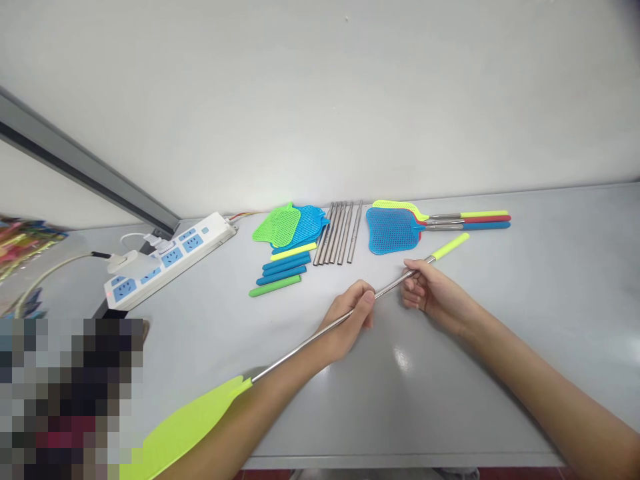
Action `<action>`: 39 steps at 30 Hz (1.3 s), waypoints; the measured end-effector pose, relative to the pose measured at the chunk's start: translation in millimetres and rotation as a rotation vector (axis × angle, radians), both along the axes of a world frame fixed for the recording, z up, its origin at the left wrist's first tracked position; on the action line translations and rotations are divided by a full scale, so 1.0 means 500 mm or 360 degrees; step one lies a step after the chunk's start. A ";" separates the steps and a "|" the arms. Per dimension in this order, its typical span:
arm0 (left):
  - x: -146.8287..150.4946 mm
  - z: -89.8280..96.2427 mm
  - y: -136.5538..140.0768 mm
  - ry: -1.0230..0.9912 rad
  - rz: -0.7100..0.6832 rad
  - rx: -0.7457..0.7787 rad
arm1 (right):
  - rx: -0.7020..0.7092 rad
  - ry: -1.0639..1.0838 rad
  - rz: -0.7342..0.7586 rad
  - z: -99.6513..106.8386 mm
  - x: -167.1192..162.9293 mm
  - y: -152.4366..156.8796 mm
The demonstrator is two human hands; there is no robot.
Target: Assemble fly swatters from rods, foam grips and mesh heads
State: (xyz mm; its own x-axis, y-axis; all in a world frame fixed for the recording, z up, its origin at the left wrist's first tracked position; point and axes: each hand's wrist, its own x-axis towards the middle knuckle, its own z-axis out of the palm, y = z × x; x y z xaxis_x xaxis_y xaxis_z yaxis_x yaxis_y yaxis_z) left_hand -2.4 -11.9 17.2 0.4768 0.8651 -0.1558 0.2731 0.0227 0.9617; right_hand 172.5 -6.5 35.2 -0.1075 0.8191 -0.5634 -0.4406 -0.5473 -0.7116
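A yellow-green fly swatter with a long drawn-out steel shaft slants across in front of me, its head low at the left and its bright yellow handle at the upper right. Closed around the middle of the shaft is my left hand, thumb on top. My right hand pinches the shaft just below the handle, its other fingers curled underneath. The swatter's head lies over my left forearm and is partly cut off by the frame's lower edge.
Behind my hands lie loose green and blue swatter heads, several coloured grips and several steel rods. Swatters with handles are stacked at the back right. A power strip with plugged-in cables stands left.
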 end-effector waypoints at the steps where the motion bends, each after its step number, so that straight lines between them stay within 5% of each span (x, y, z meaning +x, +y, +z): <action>1: 0.001 0.000 0.000 -0.0029 0.0003 -0.0018 | 0.0001 0.0000 -0.0001 0.000 0.000 -0.001; 39: -0.015 0.006 -0.007 -0.0240 -0.0362 -0.0032 | 0.0369 -0.0070 0.0169 -0.014 -0.040 -0.030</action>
